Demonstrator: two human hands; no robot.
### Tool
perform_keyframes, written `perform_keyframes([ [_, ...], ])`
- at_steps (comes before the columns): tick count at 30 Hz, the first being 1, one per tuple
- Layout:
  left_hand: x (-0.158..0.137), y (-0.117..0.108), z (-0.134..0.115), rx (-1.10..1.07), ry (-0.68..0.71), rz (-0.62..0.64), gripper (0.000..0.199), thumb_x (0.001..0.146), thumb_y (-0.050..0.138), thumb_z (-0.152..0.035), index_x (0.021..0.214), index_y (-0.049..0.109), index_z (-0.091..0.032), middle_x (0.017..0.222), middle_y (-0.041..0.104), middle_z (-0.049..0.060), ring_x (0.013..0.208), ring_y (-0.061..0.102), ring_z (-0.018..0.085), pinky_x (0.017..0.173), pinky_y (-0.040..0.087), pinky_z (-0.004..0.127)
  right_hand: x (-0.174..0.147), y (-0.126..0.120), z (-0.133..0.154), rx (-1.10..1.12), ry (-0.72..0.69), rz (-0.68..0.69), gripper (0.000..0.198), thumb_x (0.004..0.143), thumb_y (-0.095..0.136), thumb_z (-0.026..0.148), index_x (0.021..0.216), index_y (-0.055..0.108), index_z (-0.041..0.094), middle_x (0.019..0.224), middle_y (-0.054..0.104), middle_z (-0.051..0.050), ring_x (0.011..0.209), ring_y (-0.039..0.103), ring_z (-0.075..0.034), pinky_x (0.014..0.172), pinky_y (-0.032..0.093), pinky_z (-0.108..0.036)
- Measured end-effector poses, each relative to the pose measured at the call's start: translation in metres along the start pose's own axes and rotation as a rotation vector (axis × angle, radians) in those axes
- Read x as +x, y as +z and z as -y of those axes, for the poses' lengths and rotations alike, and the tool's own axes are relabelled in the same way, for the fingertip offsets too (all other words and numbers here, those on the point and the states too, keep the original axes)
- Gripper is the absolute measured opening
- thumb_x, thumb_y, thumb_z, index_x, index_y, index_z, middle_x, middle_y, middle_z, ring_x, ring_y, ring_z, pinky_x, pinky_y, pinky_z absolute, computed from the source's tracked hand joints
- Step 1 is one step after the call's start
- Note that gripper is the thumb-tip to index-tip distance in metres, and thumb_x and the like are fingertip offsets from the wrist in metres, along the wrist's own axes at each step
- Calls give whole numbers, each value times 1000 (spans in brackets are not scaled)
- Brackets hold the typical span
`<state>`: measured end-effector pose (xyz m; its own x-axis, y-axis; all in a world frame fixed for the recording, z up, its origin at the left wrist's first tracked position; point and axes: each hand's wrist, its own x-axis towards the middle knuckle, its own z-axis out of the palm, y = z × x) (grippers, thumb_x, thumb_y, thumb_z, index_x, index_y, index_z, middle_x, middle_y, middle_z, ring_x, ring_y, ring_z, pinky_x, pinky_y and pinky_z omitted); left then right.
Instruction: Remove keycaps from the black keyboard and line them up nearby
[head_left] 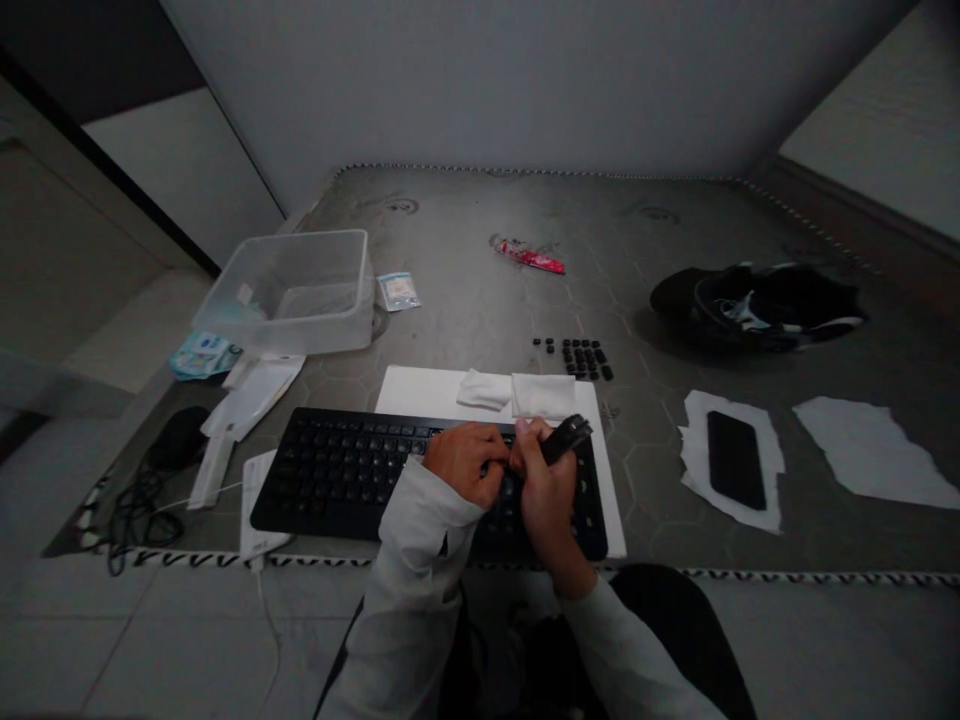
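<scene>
A black keyboard (337,470) lies in front of me on a white sheet (420,388). My right hand (551,495) is closed around a black-handled tool (566,438) over the keyboard's right part; the tool's tip is hidden by my fingers, so its kind does not show. Close beside it, my left hand (469,462) rests on the keys with its fingers curled together, and whatever they hold is hidden. Beyond the sheet sit several loose black keycaps (585,357), mostly in rows. Two folded white cloths (544,396) lie along the sheet's far edge.
A clear plastic box (319,335) stands at the left, near a small packet (400,291). A black mouse (178,437) with coiled cable lies front left. Farther back is a red wrapper-like strip (531,257). At right are a dark cap (679,292) and a phone (735,460) on paper.
</scene>
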<state>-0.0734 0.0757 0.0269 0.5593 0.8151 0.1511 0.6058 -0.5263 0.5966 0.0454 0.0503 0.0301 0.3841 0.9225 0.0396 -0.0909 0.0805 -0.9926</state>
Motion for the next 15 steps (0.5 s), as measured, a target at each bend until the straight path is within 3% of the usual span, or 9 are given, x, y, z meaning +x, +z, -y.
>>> perform_keyframes([
  [4, 1, -2, -1, 1, -7, 24, 32, 72, 52, -13, 90, 76, -23, 86, 69, 3, 86, 63, 21, 78, 50, 33, -1, -1, -10, 89, -39, -53, 42, 88, 58, 46, 60, 36, 22, 50, 30, 9, 44, 30, -8, 46, 28, -25],
  [15, 2, 2, 3, 67, -36, 87, 17, 84, 64, -31, 94, 76, -25, 91, 69, 3, 87, 63, 20, 76, 49, 32, -13, -13, -29, 217, -111, 59, 44, 95, 51, 39, 58, 35, 22, 49, 26, 8, 43, 25, -8, 44, 24, -26],
])
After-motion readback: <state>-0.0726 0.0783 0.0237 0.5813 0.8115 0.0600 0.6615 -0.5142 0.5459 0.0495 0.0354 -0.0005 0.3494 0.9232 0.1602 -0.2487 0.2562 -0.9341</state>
